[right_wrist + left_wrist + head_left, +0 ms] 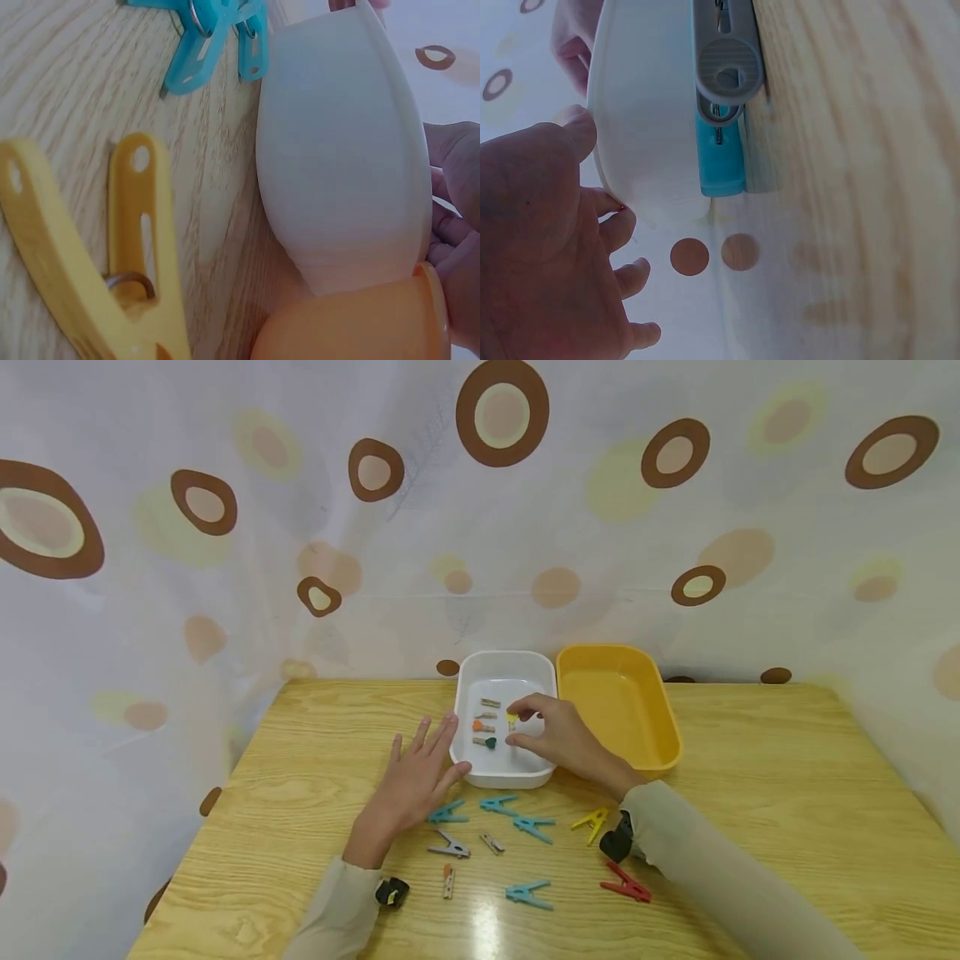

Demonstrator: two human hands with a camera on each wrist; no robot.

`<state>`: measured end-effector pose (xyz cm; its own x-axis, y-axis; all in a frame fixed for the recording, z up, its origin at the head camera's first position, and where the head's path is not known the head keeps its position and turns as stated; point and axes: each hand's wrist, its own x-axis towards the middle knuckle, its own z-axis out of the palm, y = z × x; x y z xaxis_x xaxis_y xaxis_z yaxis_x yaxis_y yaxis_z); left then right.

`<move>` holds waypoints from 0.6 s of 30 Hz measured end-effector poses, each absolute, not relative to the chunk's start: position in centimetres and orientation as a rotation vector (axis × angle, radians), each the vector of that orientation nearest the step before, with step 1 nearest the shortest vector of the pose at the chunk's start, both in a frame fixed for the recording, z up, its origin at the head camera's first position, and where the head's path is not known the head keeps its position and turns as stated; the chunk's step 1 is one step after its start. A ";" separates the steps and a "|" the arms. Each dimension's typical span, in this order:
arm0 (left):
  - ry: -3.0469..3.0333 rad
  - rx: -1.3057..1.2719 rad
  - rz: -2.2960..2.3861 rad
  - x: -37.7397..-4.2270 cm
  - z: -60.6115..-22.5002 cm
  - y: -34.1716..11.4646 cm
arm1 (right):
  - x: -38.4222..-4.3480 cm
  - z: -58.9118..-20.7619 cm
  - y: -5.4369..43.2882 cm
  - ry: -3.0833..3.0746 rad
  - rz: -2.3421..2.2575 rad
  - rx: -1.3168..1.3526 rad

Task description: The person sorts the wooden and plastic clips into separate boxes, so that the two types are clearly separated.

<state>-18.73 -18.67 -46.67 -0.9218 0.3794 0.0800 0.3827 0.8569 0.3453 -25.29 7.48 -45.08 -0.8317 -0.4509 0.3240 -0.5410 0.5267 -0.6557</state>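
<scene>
In the head view, my left hand [412,783] lies with spread fingers at the left edge of the white tray [504,781], its thumb and fingertips at the rim. My right hand [558,735] reaches over the tray's right side. Between its thumb and forefinger it pinches a small wooden clothespin with a yellow ornament [512,719]. Left of it in the tray lie several mini clothespins in a column, one with an orange ornament [478,726] and one with a dark green ornament [489,742]. The tray wall hides the right fingertips in the right wrist view.
A yellow tray [667,739] stands against the white one's right side. Before them lie several blue clothespins [528,893], a grey clothespin [450,845], a yellow clothespin [591,823], a red clothespin [627,885] and two mini wooden clothespins [492,843]. A patterned cloth [480,527] hangs behind.
</scene>
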 end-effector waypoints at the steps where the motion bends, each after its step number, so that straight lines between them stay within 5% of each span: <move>1: -3.018 -0.620 -0.562 -18.7 -46.7 -18.7 | -25.3 -45.1 7.4 -2.648 1.188 0.860; 18: -3.029 -0.610 -0.544 -18.7 -46.7 -18.6 | -26.3 -44.9 6.8 -2.733 1.153 0.814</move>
<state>-18.69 -18.57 -46.70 -0.9244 0.3747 0.0711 0.3760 0.8642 0.3343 -26.28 6.80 -44.92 -0.8577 -0.4453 0.2569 -0.4948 0.5793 -0.6478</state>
